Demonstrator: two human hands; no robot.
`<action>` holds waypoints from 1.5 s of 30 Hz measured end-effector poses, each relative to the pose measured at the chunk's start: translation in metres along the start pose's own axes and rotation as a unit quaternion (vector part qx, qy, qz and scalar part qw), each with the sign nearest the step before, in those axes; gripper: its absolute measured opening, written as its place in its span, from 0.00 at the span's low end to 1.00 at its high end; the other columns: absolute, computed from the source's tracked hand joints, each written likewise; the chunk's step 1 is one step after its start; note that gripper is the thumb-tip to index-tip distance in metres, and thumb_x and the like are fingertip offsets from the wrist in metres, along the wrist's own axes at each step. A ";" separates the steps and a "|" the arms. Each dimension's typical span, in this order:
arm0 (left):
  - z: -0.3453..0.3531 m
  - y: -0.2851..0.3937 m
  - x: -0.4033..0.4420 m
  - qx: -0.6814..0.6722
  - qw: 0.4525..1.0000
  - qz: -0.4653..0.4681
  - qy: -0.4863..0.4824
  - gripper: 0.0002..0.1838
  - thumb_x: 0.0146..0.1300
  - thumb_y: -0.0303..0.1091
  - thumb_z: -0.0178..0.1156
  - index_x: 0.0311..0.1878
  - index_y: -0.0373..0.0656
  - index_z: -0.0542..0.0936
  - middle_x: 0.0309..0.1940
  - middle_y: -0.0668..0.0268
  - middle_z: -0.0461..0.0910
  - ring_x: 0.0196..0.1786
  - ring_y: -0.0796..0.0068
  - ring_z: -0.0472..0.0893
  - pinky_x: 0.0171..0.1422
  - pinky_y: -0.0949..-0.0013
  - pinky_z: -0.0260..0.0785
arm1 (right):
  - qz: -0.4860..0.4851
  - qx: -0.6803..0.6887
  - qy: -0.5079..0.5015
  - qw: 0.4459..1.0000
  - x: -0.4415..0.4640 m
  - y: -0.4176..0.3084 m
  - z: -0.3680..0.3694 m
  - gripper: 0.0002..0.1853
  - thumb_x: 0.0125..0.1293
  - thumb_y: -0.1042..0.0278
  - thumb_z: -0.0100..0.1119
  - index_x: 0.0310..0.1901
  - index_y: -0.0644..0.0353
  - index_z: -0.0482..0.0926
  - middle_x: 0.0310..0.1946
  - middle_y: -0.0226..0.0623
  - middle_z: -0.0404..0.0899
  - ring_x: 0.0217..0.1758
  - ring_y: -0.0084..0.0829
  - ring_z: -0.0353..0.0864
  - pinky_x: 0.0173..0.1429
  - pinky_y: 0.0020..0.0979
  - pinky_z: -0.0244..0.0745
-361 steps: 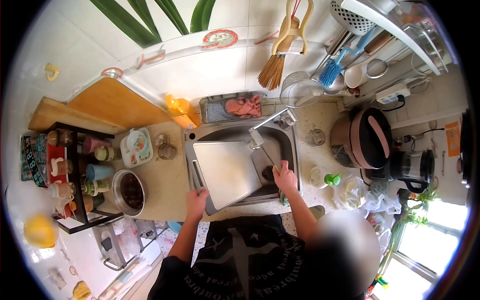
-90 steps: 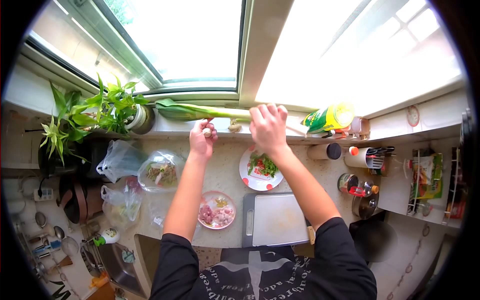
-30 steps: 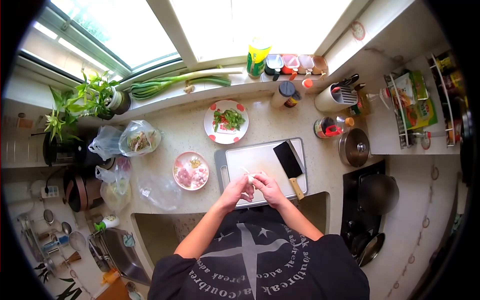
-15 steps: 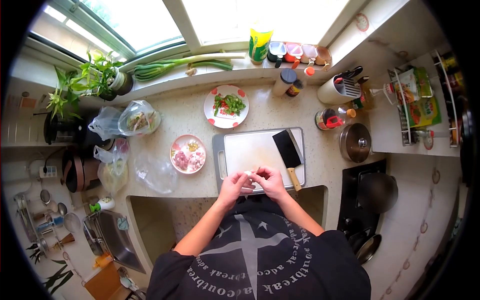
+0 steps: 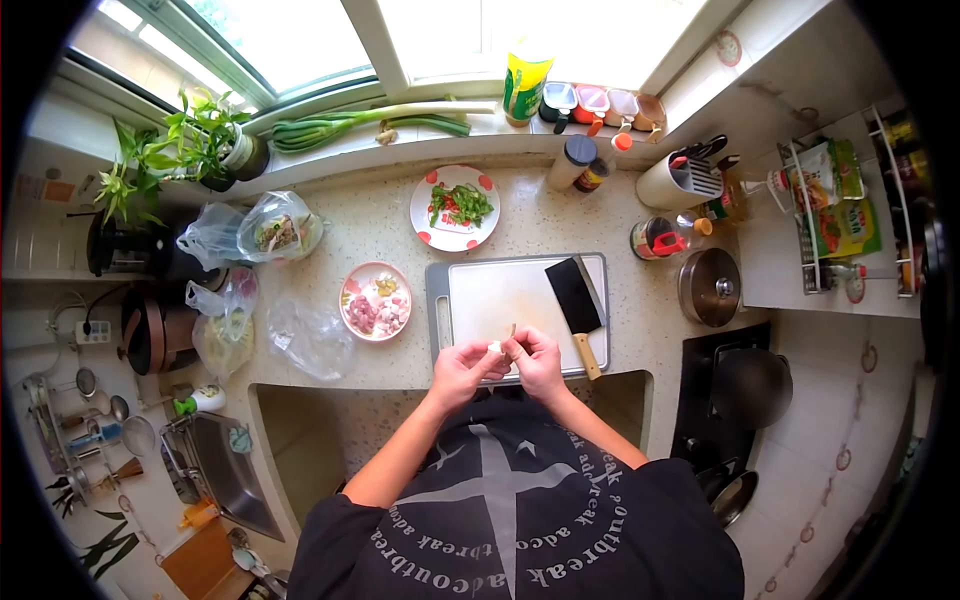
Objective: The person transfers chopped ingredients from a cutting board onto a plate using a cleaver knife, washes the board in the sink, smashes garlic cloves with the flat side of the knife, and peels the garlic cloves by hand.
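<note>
My left hand [image 5: 468, 368] pinches a small white garlic clove [image 5: 494, 347] between thumb and fingers, over the near edge of the white cutting board [image 5: 490, 295]. Close against it, my right hand [image 5: 535, 365] is closed, with a thin brownish bit of garlic skin [image 5: 513, 330] sticking up at its fingertips. A cleaver [image 5: 575, 298] with a black blade and wooden handle lies on the board's right side. Left of the board, a small plate [image 5: 349, 320] bears chopped pink meat and pale minced pieces. Behind it stands a plate [image 5: 425, 205] of cut green and red peppers.
Plastic bags [image 5: 310, 340] with food lie at the left, near a sink [image 5: 240, 470]. Long green onions [image 5: 350, 125] rest on the sill. Seasoning bottles [image 5: 573, 160], a knife block [image 5: 668, 187] and a lidded pot [image 5: 711, 286] stand right, beside a stove [image 5: 700, 400].
My right fingers have shifted slightly, and a thin bit of skin now sticks up from them. The white clove shows more clearly in my left fingers. The view has tilted a little.
</note>
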State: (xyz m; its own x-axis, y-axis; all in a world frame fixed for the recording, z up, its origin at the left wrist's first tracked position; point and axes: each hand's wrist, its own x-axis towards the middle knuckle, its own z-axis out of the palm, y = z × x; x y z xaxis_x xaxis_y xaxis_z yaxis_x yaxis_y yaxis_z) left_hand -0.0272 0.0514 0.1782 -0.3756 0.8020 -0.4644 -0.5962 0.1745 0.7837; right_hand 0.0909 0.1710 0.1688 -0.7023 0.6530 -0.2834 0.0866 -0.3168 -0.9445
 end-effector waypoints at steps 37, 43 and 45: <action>-0.011 0.027 0.017 -0.093 0.988 -0.039 -0.121 0.19 0.67 0.29 0.67 0.57 0.33 0.75 0.47 0.49 0.86 0.44 0.63 0.89 0.46 0.69 0.84 | 0.141 0.387 -0.044 0.910 0.007 -0.018 0.002 0.10 0.79 0.61 0.55 0.46 0.59 0.78 0.37 0.33 0.82 0.37 0.23 0.78 0.43 0.29 0.77; -0.021 0.024 0.022 -0.084 0.983 -0.038 -0.158 0.19 0.66 0.28 0.68 0.56 0.35 0.75 0.49 0.48 0.85 0.44 0.62 0.89 0.47 0.69 0.84 | 0.139 0.440 -0.051 0.886 0.007 -0.019 0.005 0.11 0.80 0.60 0.53 0.45 0.58 0.78 0.37 0.34 0.81 0.36 0.26 0.78 0.45 0.32 0.77; -0.025 0.026 0.022 -0.115 0.977 -0.033 -0.175 0.19 0.66 0.27 0.68 0.57 0.35 0.75 0.49 0.48 0.85 0.45 0.62 0.89 0.47 0.69 0.83 | 0.127 0.503 -0.049 0.854 0.012 -0.008 0.002 0.12 0.80 0.58 0.52 0.45 0.58 0.78 0.37 0.34 0.80 0.35 0.28 0.78 0.47 0.34 0.77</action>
State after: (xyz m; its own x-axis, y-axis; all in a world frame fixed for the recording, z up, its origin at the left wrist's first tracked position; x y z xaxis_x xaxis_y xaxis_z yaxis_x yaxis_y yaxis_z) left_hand -0.0688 0.0598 0.1785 -0.0885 0.9468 -0.3093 -0.7692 0.1324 0.6251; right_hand 0.0804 0.1802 0.1737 -0.8114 0.4299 -0.3960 -0.3704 -0.9023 -0.2206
